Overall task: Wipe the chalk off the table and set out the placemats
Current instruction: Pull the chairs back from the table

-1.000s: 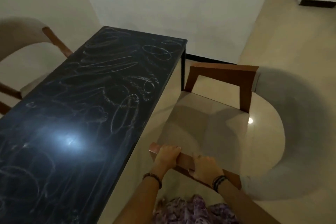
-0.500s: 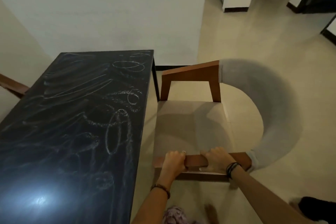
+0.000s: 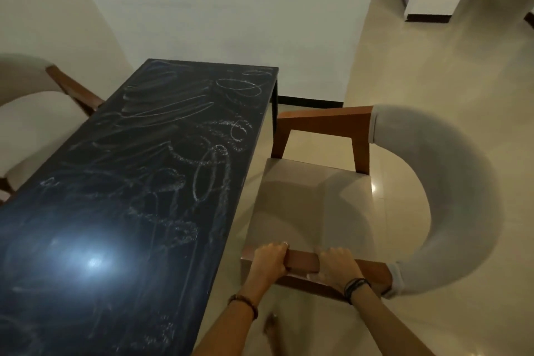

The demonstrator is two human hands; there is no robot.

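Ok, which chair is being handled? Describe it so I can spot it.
Start at the chalk-scribbled black table. The chair stands on its right side, apart from it, with a curved grey backrest. Unlike the other chair across the table, both hands, left and right, grip its wooden armrest.

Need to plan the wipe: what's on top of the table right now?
Only chalk scribbles and a light glare show on the dark table. No cloth or placemats visible; its near end is out of frame.

Both hands gripped the near wooden armrest [image 3: 303, 262] of a chair [image 3: 312, 205]: left hand [image 3: 267, 264], right hand [image 3: 336, 267]. The chair stood just beside the dark worktop [image 3: 95, 240], which was covered in chalk scribbles [image 3: 208, 179].
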